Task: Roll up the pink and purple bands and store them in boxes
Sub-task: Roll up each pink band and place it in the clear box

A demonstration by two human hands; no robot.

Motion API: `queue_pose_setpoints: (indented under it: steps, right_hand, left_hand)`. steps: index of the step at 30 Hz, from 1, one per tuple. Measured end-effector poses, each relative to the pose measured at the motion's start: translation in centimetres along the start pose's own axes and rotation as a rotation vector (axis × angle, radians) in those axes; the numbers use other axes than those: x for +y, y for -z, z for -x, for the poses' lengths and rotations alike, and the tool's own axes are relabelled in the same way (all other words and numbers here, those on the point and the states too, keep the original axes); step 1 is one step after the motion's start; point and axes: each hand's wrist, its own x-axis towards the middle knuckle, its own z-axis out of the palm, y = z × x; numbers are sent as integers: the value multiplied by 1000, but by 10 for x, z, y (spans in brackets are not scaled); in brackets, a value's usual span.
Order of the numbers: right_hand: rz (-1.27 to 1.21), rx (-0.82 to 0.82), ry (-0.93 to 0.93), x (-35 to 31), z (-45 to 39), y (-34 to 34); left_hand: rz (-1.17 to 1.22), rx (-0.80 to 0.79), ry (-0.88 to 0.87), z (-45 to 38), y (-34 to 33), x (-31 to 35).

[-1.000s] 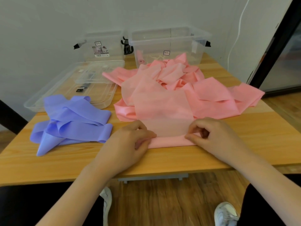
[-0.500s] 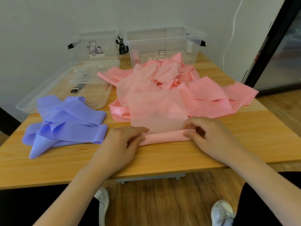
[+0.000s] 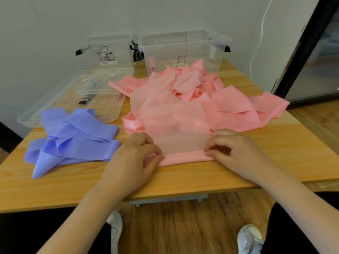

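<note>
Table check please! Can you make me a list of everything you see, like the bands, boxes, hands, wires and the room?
Surface: wooden table, light grain.
Job's things: pink band, near end rolled; purple band loose in a heap; left box and right box clear, a pink roll inside the right one.
Clutter: two clear lids stacked.
Hands: left hand and right hand, fingers pinching the roll's ends.
Cables: white cable on the wall.
Surroundings: grey wall, wood floor, white shoes.
</note>
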Motion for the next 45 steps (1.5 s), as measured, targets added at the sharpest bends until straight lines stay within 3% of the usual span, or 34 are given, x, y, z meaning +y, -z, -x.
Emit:
queue_pose_setpoints:
  steps: [5, 13, 16, 20, 26, 31, 36, 40, 45]
  right_hand:
    - [18, -45, -5, 3, 1, 2]
    - [-10, 60, -120, -5, 1, -5]
    - [65, 87, -67, -2, -2, -6]
    - [41, -31, -11, 4, -2, 1]
    - [37, -34, -26, 2, 2, 0]
    - [-1, -74, -42, -1, 3, 3]
    - [26, -12, 37, 5, 1, 2]
    - [-6, -92, 90, 5, 3, 6]
    - [-53, -84, 72, 7, 1, 3]
  left_hand:
    - [78, -135, -50, -1, 9, -11]
    - [53, 49, 89, 5, -5, -3]
    - [15, 11, 58, 5, -4, -4]
    - [24, -49, 6, 4, 1, -8]
    - [176, 11, 116, 5, 0, -2]
    - [175, -50, 53, 7, 1, 1]
    - [93, -77, -64, 7, 3, 0]
    - [105, -121, -152, 7, 5, -2]
    - [170, -92, -111, 6, 2, -2]
